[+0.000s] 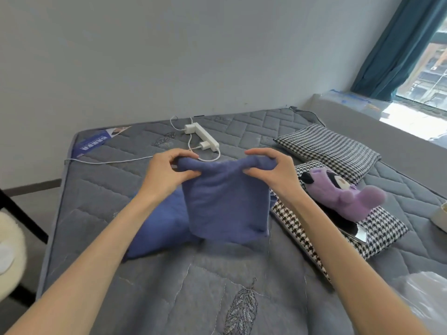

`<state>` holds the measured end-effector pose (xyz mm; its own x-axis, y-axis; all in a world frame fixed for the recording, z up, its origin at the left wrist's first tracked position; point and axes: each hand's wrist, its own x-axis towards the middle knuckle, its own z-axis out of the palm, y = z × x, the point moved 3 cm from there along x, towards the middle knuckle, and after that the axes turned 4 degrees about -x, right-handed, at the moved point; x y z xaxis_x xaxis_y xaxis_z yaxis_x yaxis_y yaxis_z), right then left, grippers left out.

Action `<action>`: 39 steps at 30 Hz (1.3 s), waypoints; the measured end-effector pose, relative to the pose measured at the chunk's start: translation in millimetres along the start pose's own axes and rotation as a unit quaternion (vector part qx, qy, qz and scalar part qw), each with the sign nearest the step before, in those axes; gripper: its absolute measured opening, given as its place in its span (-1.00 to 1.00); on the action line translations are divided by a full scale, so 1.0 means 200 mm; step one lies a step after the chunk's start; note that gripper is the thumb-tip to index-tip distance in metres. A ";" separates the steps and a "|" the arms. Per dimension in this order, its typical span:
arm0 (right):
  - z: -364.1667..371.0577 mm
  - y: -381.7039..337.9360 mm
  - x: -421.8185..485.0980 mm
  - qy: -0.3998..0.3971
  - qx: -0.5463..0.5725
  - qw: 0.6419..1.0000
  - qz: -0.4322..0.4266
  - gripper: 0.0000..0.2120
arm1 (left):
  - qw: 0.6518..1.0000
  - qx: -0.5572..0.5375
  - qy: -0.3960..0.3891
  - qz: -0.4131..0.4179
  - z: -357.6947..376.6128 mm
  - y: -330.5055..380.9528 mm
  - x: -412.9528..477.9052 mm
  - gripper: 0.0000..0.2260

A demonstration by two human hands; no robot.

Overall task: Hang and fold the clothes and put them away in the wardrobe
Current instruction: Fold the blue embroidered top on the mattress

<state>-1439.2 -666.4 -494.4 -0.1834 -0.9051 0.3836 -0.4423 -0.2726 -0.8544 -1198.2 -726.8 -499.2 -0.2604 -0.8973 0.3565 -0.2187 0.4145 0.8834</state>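
Blue garment [225,204] — one piece or two, unclear; mattress label [96,143] — unreadable

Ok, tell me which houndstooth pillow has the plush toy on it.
The nearer pillow, beside the right hand: the purple plush toy lies on it. The farther pillow, toward the wall, has nothing on it.

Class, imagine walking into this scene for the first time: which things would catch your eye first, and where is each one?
First, the blue garment at the centre, held up over the grey mattress, the left hand and right hand each gripping a top corner. Then the purple plush toy lying on a houndstooth pillow at the right. Behind the hands, a white power strip lies on the mattress.
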 end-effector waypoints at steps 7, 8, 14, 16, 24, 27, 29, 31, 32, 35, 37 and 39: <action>0.08 -0.31 -0.04 -0.059 0.049 0.997 -0.025 -0.75 | 0.991 0.113 0.067 0.039 -0.30 0.16 -0.13 -0.85; 0.11 -0.33 -0.05 -0.070 0.056 0.996 -0.025 -0.76 | 0.991 0.113 0.065 0.037 -0.35 0.16 -0.16 -0.86; 0.46 -0.42 -0.05 -0.126 0.058 0.990 -0.009 -0.74 | 0.995 0.085 0.056 -0.004 -0.62 0.08 -0.30 -0.79; 0.58 -0.45 -0.03 -0.140 0.050 0.989 -0.009 -0.74 | 0.991 0.095 0.090 -0.009 -0.73 0.06 -0.33 -0.77; 0.87 -0.56 -0.03 -0.154 0.050 0.983 -0.081 -0.80 | 0.993 0.017 0.115 0.022 -1.01 0.08 -0.49 -0.72; 0.92 -0.45 -0.14 -0.205 0.046 0.975 -0.069 -0.78 | 0.998 0.002 0.070 0.002 -0.98 -0.02 -0.65 -0.72; 0.95 -0.34 -0.26 -0.255 0.030 0.965 -0.060 -0.76 | 0.999 0.002 0.030 -0.037 -0.94 -0.12 -0.78 -0.75; 0.97 -0.23 -0.40 -0.312 0.004 0.949 -0.045 -0.75 | 0.996 0.011 -0.025 -0.087 -0.88 -0.25 -0.93 -0.75; 0.98 -0.18 -0.47 -0.336 -0.009 0.941 -0.039 -0.76 | 0.992 0.016 -0.063 -0.112 -0.85 -0.30 -1.00 -0.74; 0.99 -0.03 -0.67 -0.405 -0.035 0.914 -0.018 -0.81 | 0.968 0.023 -0.166 -0.188 -0.75 -0.45 -1.20 -0.70; 0.99 0.04 -0.79 -0.451 -0.048 0.891 0.018 -0.80 | 0.951 0.014 -0.209 -0.225 -0.69 -0.52 -1.32 -0.68; 0.98 0.10 -0.89 -0.493 -0.057 0.866 0.055 -0.79 | 0.938 0.014 -0.248 -0.242 -0.65 -0.55 -1.39 -0.69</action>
<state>-1243.1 -575.6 -648.0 0.5849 -0.7776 -0.2308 -0.5630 -0.1843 -0.8056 -979.9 -542.4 -656.7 -0.5282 -0.8034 -0.2749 -0.4462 -0.0128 0.8948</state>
